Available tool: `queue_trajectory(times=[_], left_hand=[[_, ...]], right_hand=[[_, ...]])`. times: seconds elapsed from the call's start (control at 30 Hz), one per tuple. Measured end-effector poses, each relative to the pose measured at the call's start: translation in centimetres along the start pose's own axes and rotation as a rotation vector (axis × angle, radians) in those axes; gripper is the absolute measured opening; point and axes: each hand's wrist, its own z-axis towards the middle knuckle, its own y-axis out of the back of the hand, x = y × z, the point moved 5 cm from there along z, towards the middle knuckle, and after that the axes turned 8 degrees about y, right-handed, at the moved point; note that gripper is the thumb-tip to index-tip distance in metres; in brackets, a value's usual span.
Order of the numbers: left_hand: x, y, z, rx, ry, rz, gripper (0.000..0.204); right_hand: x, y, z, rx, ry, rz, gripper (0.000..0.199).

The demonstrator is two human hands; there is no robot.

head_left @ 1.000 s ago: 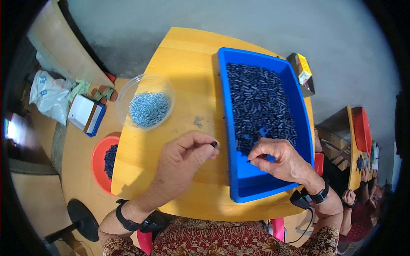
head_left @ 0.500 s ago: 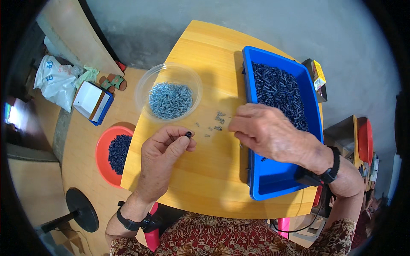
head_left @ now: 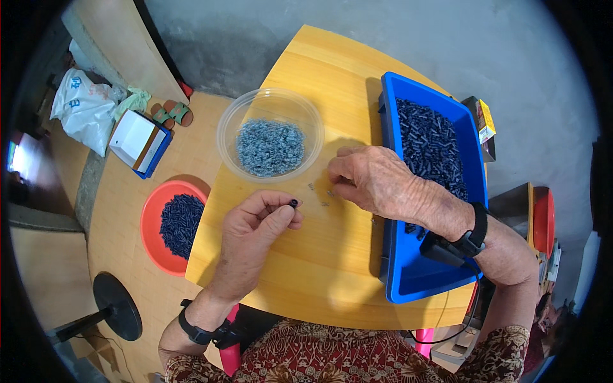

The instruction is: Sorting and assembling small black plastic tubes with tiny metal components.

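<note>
My left hand (head_left: 258,233) pinches a small black tube (head_left: 293,203) between thumb and fingers, its open end showing. To its right, my right hand (head_left: 377,182) is bent low over the table, fingertips together among a few loose small metal springs (head_left: 325,204). Whether it grips one of them is hidden by the fingers. Beyond my left hand stands a clear round plastic tub (head_left: 228,142) holding a heap of similar silvery springs (head_left: 271,147). Under my right forearm is a blue tray (head_left: 408,284) with many dark tubes (head_left: 431,147) in its far part.
The yellow wooden table (head_left: 306,281) carries both containers. On the floor at left sits a red basin (head_left: 150,223) of dark tubes. A black round stand base (head_left: 118,306) is nearer. A yellow box (head_left: 485,121) lies beyond the tray. A cable (head_left: 469,319) hangs by my right arm.
My right hand has moved left and now covers most of the loose springs. The left hand keeps its pinch on the tube. The whole view has shifted slightly.
</note>
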Motion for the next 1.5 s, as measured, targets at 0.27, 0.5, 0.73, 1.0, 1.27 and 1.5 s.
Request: queue_trajectory(times=[0.27, 0.5, 0.73, 1.0, 1.27, 1.5], left_hand=[[0.3, -0.1, 0.3, 0.027, 0.031, 0.021, 0.017], [0.6, -0.4, 0.0, 0.039, 0.016, 0.030, 0.017], [0.0, -1.4, -0.1, 0.066, 0.021, 0.014, 0.020], [-0.6, 0.0, -0.3, -0.072, -0.047, 0.063, 0.018], [-0.7, 4.6, -0.8, -0.242, -0.200, -0.006, 0.017], [-0.7, 6.6, -1.0, -0.260, -0.209, -0.195, 0.018]], right_hand=[[0.2, -1.3, 0.5, 0.011, 0.004, -0.006, 0.015], [0.9, -1.7, 0.5, -0.050, 0.136, -0.119, 0.011], [0.8, 0.1, -1.1, -0.140, 0.096, -0.105, 0.013], [1.2, 0.4, -0.8, -0.085, 0.120, 0.028, 0.010], [2.1, 0.6, -1.2, -0.019, 0.124, 0.099, 0.009], [0.9, 1.2, -2.3, 0.024, 0.114, -0.065, 0.007]])
